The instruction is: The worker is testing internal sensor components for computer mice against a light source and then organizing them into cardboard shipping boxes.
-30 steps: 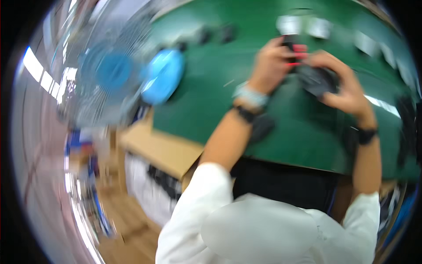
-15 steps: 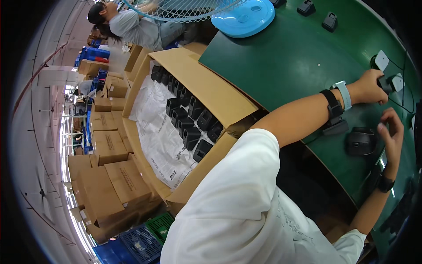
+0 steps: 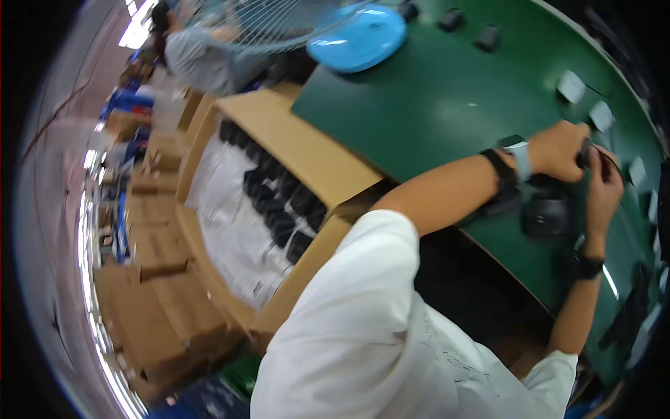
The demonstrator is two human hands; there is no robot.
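Note:
My left hand (image 3: pixel 558 150), with a light-banded watch and a black strap on its wrist, is closed around a small black plastic block (image 3: pixel 584 152) above the green table. Close against it, my right hand (image 3: pixel 604 185) has its fingers pinched together, with a thin black cable (image 3: pixel 611 160) curving at the fingertips. Blur and the fingers hide whether cable and block are joined. A rounded black object (image 3: pixel 546 215), shaped like a computer mouse, lies on the table below my left wrist.
White square pads (image 3: pixel 571 87) with cables line the table's far right side. Black blocks (image 3: pixel 488 38) stand at the back near a blue fan base (image 3: pixel 357 38). Left of the table, an open carton (image 3: pixel 279 140) holds rows of black blocks. Stacked cartons (image 3: pixel 160 314) and a seated person (image 3: pixel 199 63) are beyond.
My left hand has drawn the black block away from a white pad. My right hand has risen to meet it and its fingers have closed. The whole view has shifted.

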